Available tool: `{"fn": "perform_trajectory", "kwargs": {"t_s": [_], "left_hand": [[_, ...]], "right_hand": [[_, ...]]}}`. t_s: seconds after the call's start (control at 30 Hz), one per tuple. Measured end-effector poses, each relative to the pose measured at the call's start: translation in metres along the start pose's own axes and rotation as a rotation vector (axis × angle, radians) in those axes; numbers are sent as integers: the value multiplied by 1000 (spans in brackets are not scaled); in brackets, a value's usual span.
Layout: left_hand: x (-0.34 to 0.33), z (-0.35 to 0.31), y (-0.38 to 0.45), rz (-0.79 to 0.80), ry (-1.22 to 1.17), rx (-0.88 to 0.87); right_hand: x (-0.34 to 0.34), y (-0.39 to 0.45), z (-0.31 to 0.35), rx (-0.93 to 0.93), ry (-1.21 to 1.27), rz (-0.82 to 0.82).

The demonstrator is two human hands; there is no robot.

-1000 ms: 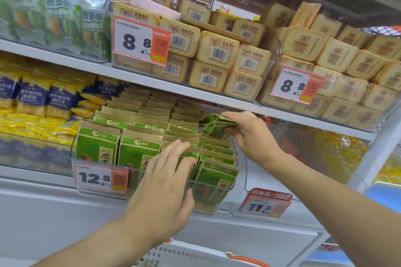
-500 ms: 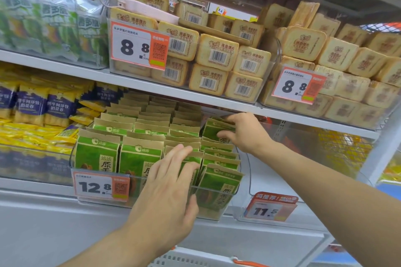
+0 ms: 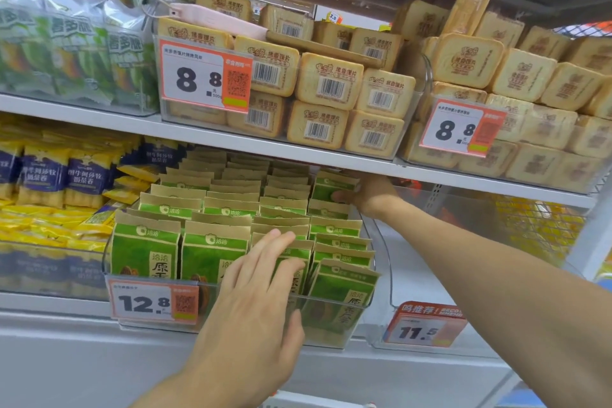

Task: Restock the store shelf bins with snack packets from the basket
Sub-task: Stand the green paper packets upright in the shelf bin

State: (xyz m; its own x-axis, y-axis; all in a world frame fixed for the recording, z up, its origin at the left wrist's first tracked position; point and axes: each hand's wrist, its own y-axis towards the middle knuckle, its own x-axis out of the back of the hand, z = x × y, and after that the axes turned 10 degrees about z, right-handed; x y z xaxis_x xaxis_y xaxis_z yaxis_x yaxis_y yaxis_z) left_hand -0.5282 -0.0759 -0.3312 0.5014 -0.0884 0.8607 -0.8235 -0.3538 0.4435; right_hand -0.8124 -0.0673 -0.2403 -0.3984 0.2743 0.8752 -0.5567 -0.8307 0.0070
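Note:
A clear plastic bin on the middle shelf holds several rows of green and tan snack packets. My left hand lies flat with straight fingers against the front packets of the third row, at the bin's front wall. My right hand reaches deep under the upper shelf and grips a green packet at the back of the rightmost row. Its fingers are partly hidden behind the packet and the shelf edge.
An empty clear bin tagged 11.5 stands right of the green packets. Blue and yellow packets fill the left bin. Tan biscuit packs crowd the upper shelf, leaving low headroom. A white basket rim shows at the bottom edge.
My right hand has pushed the green packet further back and set it upright in the rightmost row. My left hand stayed on the front packets, shifting slightly.

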Motion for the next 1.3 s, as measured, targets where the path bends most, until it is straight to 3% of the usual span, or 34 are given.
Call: {"fn": "perform_trajectory", "kwargs": {"t_s": [0.27, 0.37, 0.5, 0.67, 0.8, 0.87, 1.0, 1.17, 1.3], "left_hand": [[-7, 6, 5, 29, -1, 1], [-8, 6, 7, 24, -3, -15], [-10, 8, 7, 27, -10, -10], [-7, 6, 8, 50, -9, -10], [-4, 7, 8, 61, -50, 6], [1, 4, 9, 49, -82, 4], [20, -11, 20, 27, -92, -21], [41, -32, 63, 150, -31, -46], [33, -33, 93, 340, 117, 7]], "right_hand": [[11, 14, 8, 58, -357, 303], [18, 11, 6, 65, -306, 377], [25, 2, -1, 95, -15, 516], [26, 5, -2, -76, -87, 689], [33, -14, -4, -69, -57, 509], [34, -29, -8, 69, -23, 389], [25, -46, -14, 304, 54, 305], [18, -43, -16, 321, 62, 292], [19, -41, -18, 321, 45, 269]]}}
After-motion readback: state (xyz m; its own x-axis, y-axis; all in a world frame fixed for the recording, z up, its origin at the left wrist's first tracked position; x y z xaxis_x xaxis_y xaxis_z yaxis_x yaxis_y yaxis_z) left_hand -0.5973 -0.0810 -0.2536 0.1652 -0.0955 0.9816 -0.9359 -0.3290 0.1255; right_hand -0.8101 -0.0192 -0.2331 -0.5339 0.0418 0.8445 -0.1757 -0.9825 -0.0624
